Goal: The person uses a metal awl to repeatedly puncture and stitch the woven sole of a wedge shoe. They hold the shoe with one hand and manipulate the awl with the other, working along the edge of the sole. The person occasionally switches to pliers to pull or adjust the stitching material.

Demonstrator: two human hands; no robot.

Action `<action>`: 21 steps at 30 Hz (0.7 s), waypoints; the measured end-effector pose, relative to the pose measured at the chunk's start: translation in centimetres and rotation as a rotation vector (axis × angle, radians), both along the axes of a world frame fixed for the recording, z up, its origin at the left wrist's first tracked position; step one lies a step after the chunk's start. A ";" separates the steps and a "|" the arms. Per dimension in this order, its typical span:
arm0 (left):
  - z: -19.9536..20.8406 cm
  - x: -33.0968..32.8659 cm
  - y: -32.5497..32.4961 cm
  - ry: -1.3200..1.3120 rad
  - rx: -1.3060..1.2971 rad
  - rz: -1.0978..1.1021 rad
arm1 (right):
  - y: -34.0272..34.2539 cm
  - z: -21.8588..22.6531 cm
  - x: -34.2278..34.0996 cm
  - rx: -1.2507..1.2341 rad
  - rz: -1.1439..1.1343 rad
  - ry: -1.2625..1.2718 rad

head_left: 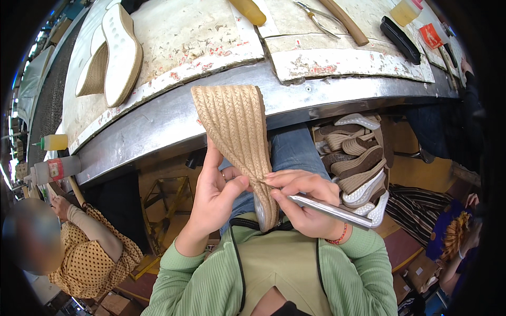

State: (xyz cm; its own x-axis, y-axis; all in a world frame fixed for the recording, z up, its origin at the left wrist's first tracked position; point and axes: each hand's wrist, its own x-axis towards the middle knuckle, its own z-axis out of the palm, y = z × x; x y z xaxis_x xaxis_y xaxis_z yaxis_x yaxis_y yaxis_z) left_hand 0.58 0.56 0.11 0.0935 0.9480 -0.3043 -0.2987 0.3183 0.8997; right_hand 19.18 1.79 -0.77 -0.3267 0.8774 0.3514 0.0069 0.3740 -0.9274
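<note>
Tan wedge (232,126) is being pinched by the left hand (215,192), apparently being worked with a tool (334,210) pinched in the right hand (317,188); steady bracing is seemingly being called for.

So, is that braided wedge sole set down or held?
Held: the wedge sole is in the left hand's grip, the right hand at its narrower part. Whether it touches the bench, I cannot tell.

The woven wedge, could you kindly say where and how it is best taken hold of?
Probably by the broad end of the woven wedge, from the bench side: that end juts toward the bench, while the left hand, right hand and metal tool crowd the narrower part.
</note>
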 end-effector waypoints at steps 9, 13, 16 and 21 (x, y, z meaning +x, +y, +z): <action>0.1 -0.2 0.0 0.011 0.008 -0.022 | 0.2 0.7 -0.2 0.007 0.003 -0.085; -0.1 -0.4 0.1 0.022 0.038 -0.052 | 0.3 0.8 -0.3 -0.072 0.011 -0.062; -0.2 -0.4 0.0 0.007 0.046 -0.048 | 0.1 0.7 -0.1 -0.115 0.014 -0.054; -0.1 -0.3 0.0 -0.004 0.035 -0.042 | -0.2 -0.3 -0.6 -0.229 -0.065 0.184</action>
